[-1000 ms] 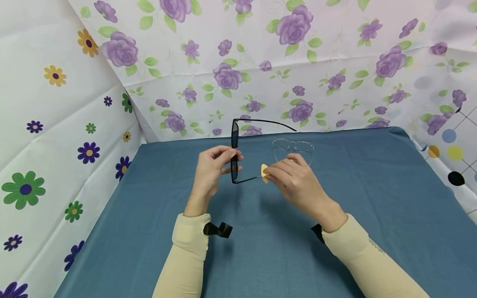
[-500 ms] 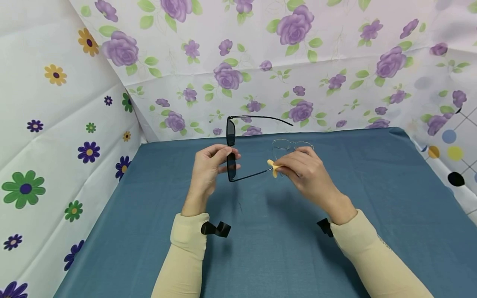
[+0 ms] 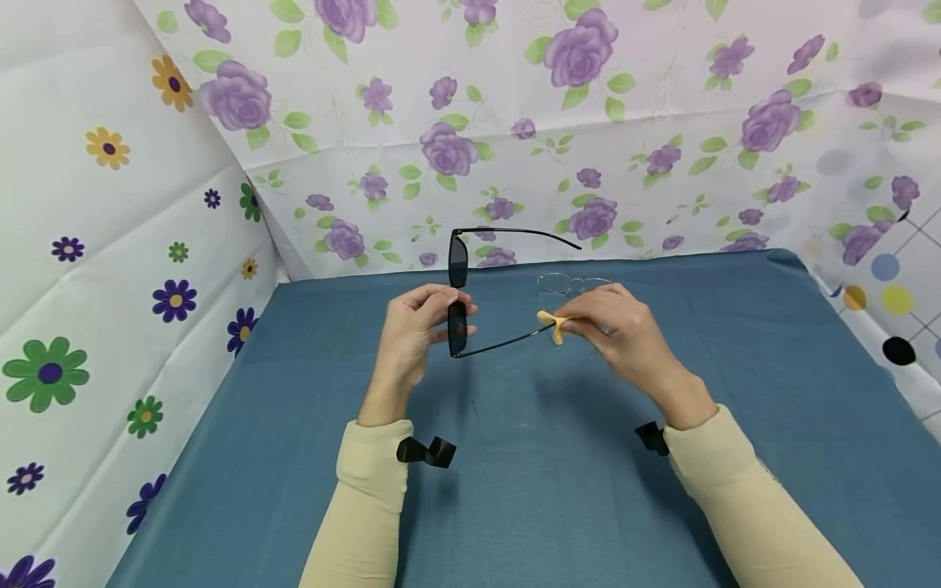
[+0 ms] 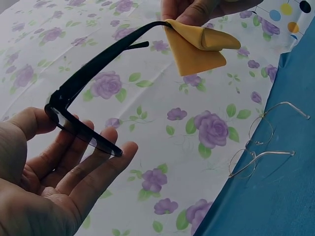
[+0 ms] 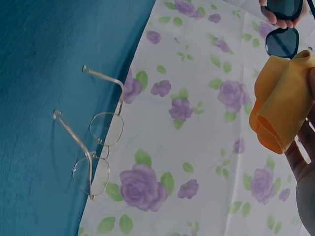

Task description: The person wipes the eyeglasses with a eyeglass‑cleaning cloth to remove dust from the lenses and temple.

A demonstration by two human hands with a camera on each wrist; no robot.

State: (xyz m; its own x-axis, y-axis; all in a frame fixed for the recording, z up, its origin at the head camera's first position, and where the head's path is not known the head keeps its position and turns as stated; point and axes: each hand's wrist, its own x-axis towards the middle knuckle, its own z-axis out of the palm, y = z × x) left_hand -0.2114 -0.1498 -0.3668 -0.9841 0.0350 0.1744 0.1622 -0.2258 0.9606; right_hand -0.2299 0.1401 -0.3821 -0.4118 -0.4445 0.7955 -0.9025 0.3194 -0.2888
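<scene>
Black-framed sunglasses (image 3: 457,263) with dark lenses are held up on end in the head view, both temples unfolded and pointing right. My left hand (image 3: 413,339) pinches them by the middle of the front frame, thumb on the near side and fingers behind. My right hand (image 3: 621,335) pinches a folded yellow cloth (image 4: 199,46) around the tip of the lower temple. In the right wrist view the cloth (image 5: 283,103) hangs from the fingers, with part of the sunglasses (image 5: 282,43) beyond it. The cloth hides the temple's end.
Thin metal-rimmed eyeglasses (image 5: 107,129) lie on the blue tablecloth (image 3: 515,490) at its back edge, temples unfolded, partly behind my right hand in the head view. A flowered sheet (image 3: 367,98) hangs behind the table; another sheet (image 3: 110,261) hangs at the left.
My right hand and the cloth have slid right along the lower temple to its tip, baring more of it. My left hand and the sunglasses have shifted slightly left.
</scene>
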